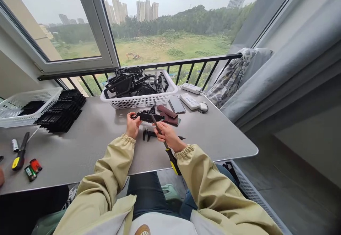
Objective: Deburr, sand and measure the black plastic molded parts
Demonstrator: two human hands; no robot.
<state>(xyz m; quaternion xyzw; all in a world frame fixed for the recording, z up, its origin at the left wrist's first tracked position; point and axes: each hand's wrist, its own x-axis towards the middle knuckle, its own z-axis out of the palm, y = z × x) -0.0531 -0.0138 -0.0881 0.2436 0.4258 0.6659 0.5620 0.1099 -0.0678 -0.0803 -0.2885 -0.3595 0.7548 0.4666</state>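
Nearest the camera are the front of a white shirt [162, 224] and the wide khaki sleeves [106, 171] of the person's jacket, above dark trousers [146, 192]. In this head view both hands are busy over the grey surface [213, 135], close to its near edge. The left hand [132, 125] pinches the left end of a black plastic part [146, 116], which lies crosswise in front of a white basket. The right hand [167, 135] is wrapped around the dark shaft of a file-like tool [173, 162]; its yellow-and-black handle points back past the wrist and over the surface's edge, while its tip overlaps the part's right portion. Whether the tip presses on it, I cannot tell.

A black caliper [150, 134] lies beneath the right hand. Just beyond the part are brown folded pieces [167, 111], a phone [177, 104] and two white devices [189, 101]. The white basket [133, 102] is heaped with black pieces [119, 85].

Farther left, a stack of black parts [62, 110] leans by a second basket [16, 123]. In front of it lie another yellow-and-black-handled tool [18, 160], a small white cylinder [15, 145], and a red cylinder [35, 164] beside a green one [30, 172]. A railing [197, 61] crosses the window behind.
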